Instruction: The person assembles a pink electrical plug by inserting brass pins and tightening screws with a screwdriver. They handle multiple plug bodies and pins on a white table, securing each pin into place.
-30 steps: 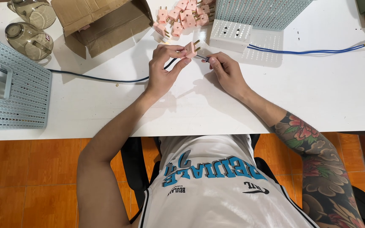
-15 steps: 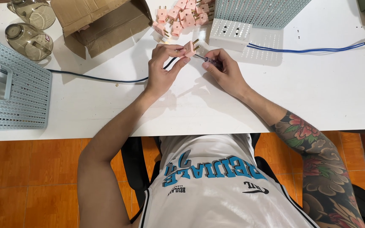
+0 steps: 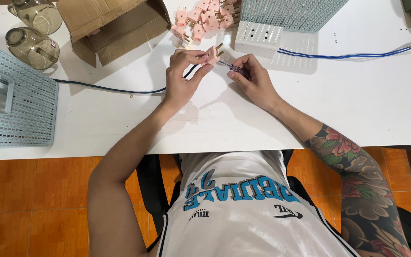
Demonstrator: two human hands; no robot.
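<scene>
My left hand (image 3: 182,76) grips a pink two-pin plug (image 3: 212,54) just above the white table (image 3: 120,119), pins pointing up and to the right. A dark cable (image 3: 110,88) runs from the plug leftwards across the table. My right hand (image 3: 255,78) holds a small screwdriver (image 3: 234,68) with a dark translucent handle. Its tip touches the side of the plug.
A pile of several pink plugs (image 3: 200,14) lies beyond my hands. A white socket strip (image 3: 259,37) with a blue cable (image 3: 353,55) sits before a grey-blue basket (image 3: 291,12). An open cardboard box (image 3: 115,24), two glass mugs (image 3: 32,45) and another basket (image 3: 15,100) are at left.
Both hands and the plug have stayed in nearly the same place; the right hand has shifted slightly around the screwdriver.
</scene>
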